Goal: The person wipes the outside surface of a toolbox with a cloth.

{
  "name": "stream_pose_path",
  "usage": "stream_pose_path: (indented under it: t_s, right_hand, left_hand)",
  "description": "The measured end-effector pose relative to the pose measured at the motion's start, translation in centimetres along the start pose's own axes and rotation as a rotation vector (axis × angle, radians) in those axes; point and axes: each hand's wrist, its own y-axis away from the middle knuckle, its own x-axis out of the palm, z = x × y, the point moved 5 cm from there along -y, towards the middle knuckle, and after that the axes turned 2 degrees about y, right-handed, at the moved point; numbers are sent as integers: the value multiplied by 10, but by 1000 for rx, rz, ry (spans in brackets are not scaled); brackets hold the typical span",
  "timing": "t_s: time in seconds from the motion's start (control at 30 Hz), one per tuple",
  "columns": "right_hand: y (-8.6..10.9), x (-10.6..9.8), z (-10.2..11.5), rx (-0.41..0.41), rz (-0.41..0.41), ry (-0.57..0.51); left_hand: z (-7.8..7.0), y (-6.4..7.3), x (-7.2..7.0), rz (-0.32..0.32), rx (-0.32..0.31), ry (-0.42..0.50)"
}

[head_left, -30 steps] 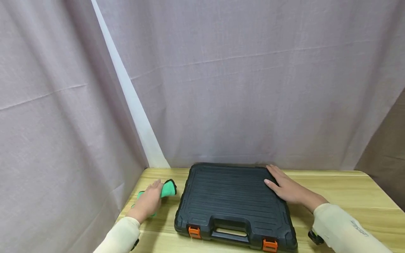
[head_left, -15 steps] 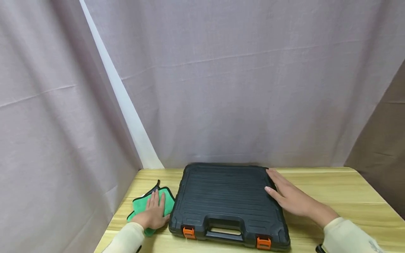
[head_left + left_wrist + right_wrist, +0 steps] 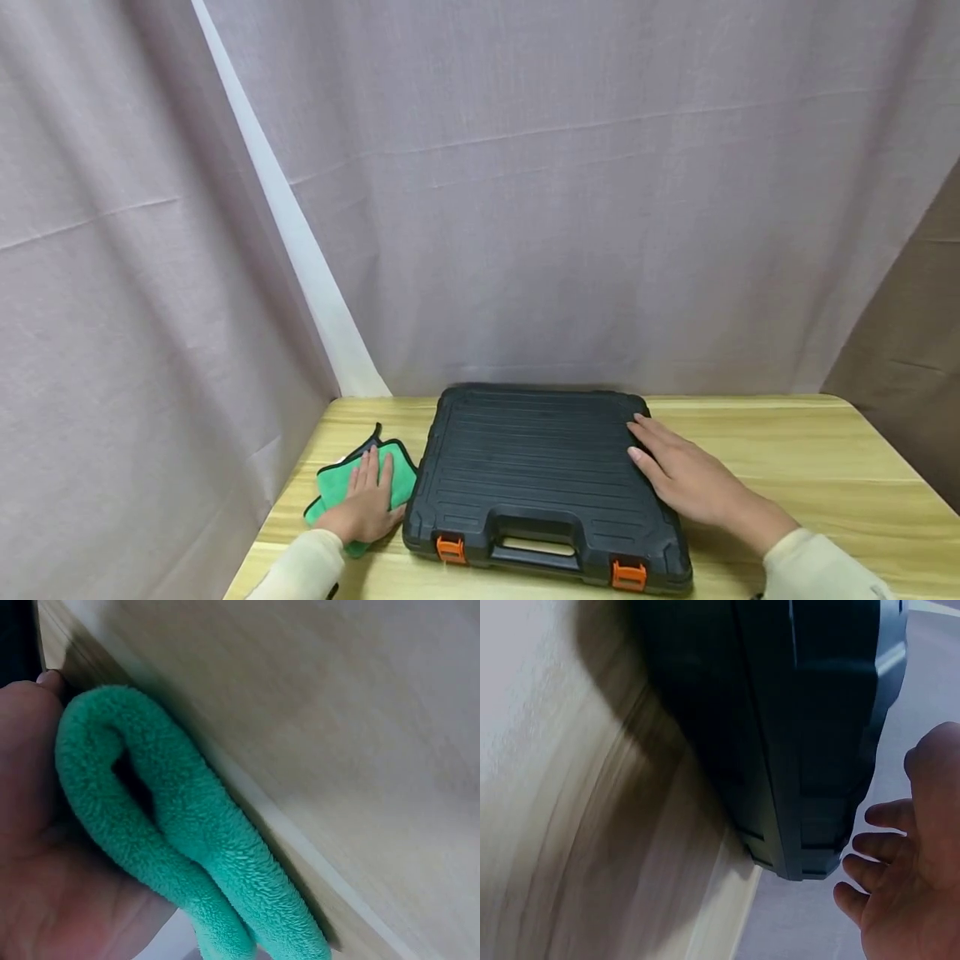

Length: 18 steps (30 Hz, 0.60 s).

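Note:
A folded green cloth with black edging lies on the table at the left. My left hand rests flat on it, fingers straight and pointing away from me. In the left wrist view, the fluffy cloth folds over in a loop beside the palm. To the right of the cloth lies a black plastic carrying case, its lid down. My right hand is at the case's right edge with its fingers extended. The right wrist view has those fingers close by the case's side; contact is hard to tell.
The case's handle and two orange latches face me. Under everything is a wood-grain table. Grey curtains hang behind it and along the left, with a pale strip between them.
My left hand has gone from gripping the bunched cloth to lying flat on it, and the cloth is spread wider. My right hand has slid slightly nearer to me along the case's edge.

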Motion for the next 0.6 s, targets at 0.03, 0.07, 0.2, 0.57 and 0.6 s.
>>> stream_pose_path:
  t_s: [0.03,0.07,0.2,0.57,0.6]
  right_hand:
    - [0,0,1,1,3,4]
    - [0,1,3,2,4,10]
    - [2,2,7,-3,2,34]
    - [3,1,9,12,-20,12]
    - [2,0,9,11,-28,11]
  left_hand:
    - [1,0,0,1,-1,3]
    - [1,1,0,2,-3,7]
    - [4,4,-3,0,-4,21]
    - [2,6,-4,-33,40,43]
    - [-1,7,-7,-39,50,69]
